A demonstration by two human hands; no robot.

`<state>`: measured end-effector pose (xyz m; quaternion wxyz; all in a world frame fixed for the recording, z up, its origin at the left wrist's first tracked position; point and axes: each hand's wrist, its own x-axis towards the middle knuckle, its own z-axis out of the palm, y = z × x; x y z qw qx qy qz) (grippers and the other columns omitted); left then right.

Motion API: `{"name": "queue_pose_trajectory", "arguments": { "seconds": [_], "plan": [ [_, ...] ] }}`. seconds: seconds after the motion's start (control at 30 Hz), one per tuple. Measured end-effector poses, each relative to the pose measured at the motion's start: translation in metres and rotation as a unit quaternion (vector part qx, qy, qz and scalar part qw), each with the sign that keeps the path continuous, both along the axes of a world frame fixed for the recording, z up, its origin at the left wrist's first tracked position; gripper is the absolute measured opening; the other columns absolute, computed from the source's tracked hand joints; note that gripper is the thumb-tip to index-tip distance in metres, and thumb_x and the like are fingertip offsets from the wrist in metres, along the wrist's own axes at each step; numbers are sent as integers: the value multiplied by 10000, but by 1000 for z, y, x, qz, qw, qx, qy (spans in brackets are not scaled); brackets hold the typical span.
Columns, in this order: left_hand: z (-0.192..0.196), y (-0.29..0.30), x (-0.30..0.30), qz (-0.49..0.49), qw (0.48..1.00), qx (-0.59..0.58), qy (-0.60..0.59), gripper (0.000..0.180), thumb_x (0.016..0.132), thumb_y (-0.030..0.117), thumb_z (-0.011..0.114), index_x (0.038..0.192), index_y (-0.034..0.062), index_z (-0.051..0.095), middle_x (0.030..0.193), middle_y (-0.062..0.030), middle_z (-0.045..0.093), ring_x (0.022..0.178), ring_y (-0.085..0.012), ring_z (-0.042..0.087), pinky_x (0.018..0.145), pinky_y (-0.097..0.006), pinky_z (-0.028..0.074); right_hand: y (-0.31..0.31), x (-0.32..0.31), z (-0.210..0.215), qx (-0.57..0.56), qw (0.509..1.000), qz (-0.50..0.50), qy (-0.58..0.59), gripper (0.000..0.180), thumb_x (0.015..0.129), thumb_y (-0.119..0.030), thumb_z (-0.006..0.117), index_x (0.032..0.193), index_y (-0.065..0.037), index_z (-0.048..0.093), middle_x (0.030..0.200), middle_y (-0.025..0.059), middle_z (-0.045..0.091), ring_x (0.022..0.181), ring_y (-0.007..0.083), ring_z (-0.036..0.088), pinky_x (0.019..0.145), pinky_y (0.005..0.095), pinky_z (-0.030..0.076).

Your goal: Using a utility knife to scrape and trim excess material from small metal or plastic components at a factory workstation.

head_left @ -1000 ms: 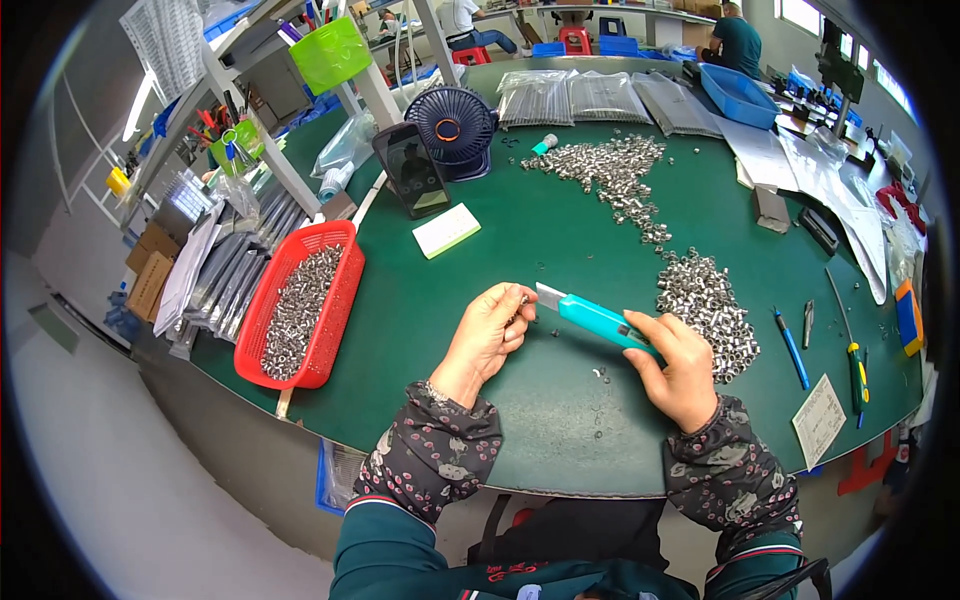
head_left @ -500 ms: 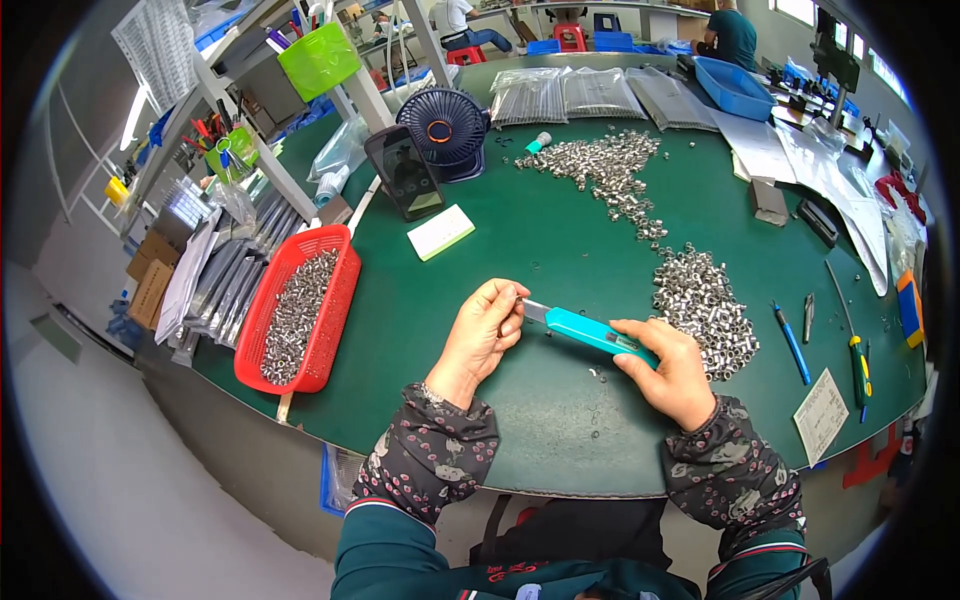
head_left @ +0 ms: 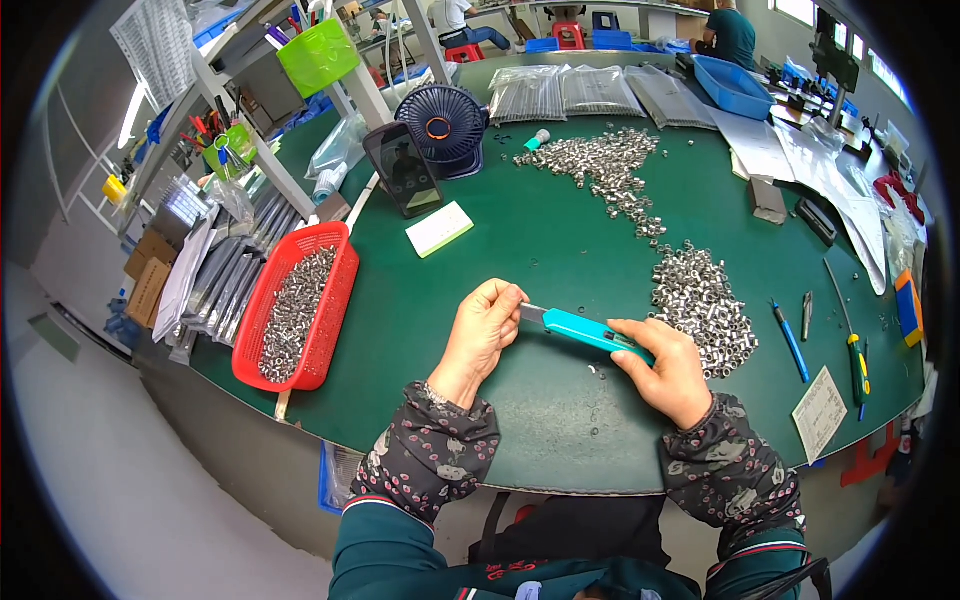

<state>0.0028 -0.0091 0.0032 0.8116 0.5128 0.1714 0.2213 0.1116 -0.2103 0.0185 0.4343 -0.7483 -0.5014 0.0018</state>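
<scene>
My right hand (head_left: 668, 372) grips the handle of a turquoise utility knife (head_left: 578, 328), held slantwise above the table. Its bare blade (head_left: 533, 313) points left and meets the fingertips of my left hand (head_left: 477, 335). The thumb and forefinger of that hand are pinched together at the blade's tip; whatever sits between them is hidden or too small to name. Just beyond my right hand lies a heap of short silvery metal rings (head_left: 705, 312). Thin dark shavings (head_left: 594, 408) are scattered on the green table below the knife.
A red basket (head_left: 340, 315) with more metal pieces stands at left. Farther back are a second heap (head_left: 612, 172), a phone (head_left: 405, 175), a fan (head_left: 440, 128) and a white pad (head_left: 440, 230). A blue pen-like tool (head_left: 791, 343) and a screwdriver (head_left: 858, 368) lie at right.
Hardly anything differs. The left fingertips have shifted slightly against the blade, and the small dark bit seen at them before no longer shows. The knife stays in my right hand.
</scene>
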Motion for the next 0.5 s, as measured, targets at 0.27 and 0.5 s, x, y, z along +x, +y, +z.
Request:
{"name": "queue_pose_trajectory", "arguments": {
  "seconds": [0.27,0.5],
  "plan": [
    [1,-1,0,12,999,21,33,218,849,230,509,726,50,496,539,29,392,376,-14,257,332,-160,176,0,-3,3,10,995,-28,-94,279,682,-141,623,953,-95,582,648,71,481,568,241,506,501,338,407],
    [4,-2,-1,5,997,34,66,268,844,281,512,694,63,468,561,21,385,386,-12,244,330,-157,164,0,-4,6,8,989,-32,-146,308,657,-119,637,957,-94,573,649,58,466,581,217,491,496,330,400]
  ]
}}
